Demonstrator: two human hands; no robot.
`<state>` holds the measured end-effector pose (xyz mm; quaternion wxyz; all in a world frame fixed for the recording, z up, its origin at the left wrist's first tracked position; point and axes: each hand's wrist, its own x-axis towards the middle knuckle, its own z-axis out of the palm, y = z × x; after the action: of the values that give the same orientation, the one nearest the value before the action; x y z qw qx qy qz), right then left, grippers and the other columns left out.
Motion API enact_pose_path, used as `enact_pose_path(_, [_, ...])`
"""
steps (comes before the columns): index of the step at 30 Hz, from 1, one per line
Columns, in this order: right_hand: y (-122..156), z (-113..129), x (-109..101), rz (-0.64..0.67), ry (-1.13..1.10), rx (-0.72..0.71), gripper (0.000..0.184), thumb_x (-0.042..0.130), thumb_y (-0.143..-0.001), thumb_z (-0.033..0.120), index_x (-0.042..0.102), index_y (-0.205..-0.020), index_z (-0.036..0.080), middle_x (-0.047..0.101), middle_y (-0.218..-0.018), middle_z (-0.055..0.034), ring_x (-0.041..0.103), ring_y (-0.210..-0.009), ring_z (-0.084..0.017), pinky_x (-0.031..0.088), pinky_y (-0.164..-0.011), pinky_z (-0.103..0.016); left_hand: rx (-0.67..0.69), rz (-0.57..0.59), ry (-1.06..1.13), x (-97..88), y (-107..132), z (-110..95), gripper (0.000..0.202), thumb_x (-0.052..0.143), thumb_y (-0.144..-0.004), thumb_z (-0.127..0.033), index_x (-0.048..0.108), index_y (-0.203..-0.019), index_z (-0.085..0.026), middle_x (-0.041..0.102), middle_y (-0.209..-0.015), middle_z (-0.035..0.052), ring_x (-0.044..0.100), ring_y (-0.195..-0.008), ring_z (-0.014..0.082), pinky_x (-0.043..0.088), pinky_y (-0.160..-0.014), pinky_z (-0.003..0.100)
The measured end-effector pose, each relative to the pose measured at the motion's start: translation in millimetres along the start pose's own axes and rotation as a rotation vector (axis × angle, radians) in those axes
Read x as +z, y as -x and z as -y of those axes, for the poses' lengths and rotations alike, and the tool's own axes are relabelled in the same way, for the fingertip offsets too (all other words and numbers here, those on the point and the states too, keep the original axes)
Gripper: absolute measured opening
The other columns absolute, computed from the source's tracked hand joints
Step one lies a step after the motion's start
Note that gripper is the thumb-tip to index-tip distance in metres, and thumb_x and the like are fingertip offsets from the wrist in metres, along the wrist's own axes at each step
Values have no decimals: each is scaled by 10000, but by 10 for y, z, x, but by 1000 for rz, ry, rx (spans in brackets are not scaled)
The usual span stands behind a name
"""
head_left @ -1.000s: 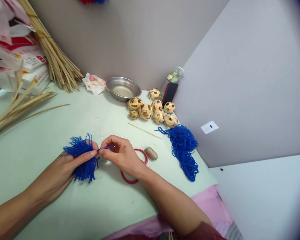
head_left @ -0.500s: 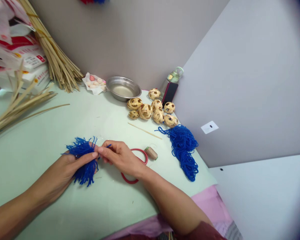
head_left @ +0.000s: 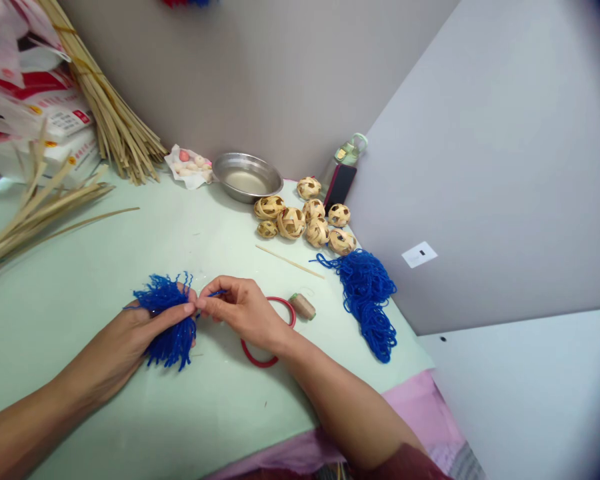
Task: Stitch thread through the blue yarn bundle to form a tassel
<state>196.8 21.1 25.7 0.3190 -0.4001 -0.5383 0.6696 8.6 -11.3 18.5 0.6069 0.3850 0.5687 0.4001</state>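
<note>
1. Count them: eight woven balls [head_left: 291, 223] clustered at the back, one blue skein [head_left: 367, 293] in front of them, one thread spool [head_left: 303, 306] near the right wrist.
2. Containers now: one metal bowl [head_left: 249, 177] with pale liquid; one white wrapper [head_left: 193, 179] cradling small rounded pieces, one pinkish red.
3. And here's the blue yarn bundle [head_left: 173, 341], over the pale green table [head_left: 220, 413]: crinkly, frayed ends up top, straighter strands below.
4. Left hand [head_left: 130, 337] clamped round its middle; right hand [head_left: 247, 310] pinching a blue strand [head_left: 219, 293], fingertips close to the left's, contact impossible to tell!
</note>
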Motion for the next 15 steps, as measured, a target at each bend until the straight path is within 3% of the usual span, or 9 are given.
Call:
enact_pose_path(6, [4, -56, 4, 55, -36, 37, 467, 986, -704, 524, 699, -859, 190, 709, -779, 24, 612, -715, -129, 471, -702, -266, -74, 58, 169, -91, -37, 111, 310, 1038, -605, -468, 867, -730, -242, 782, -711, 37, 653, -662, 201, 567, -589, 261])
enact_pose_path(11, [0, -93, -3, 34, 40, 3, 339, 926, -789, 412, 690, -873, 183, 651, -777, 42, 525, -698, -107, 405, -683, -260, -130, 14, 285, -132, -70, 174, 247, 1007, -726, -445, 899, -861, -269, 808, -801, 14, 692, -735, 191, 606, -618, 230])
enact_pose_path(15, [-1, -106, 2, 57, 0, -22, 351, 919, -797, 430, 683, -881, 185, 640, -792, 36, 522, -715, -115, 409, -695, -269, -123, -4, 315, -139, -73, 173, 264, 1025, -714, -429, 904, -887, -270, 847, -877, 17, 735, -800, 198, 643, -661, 219])
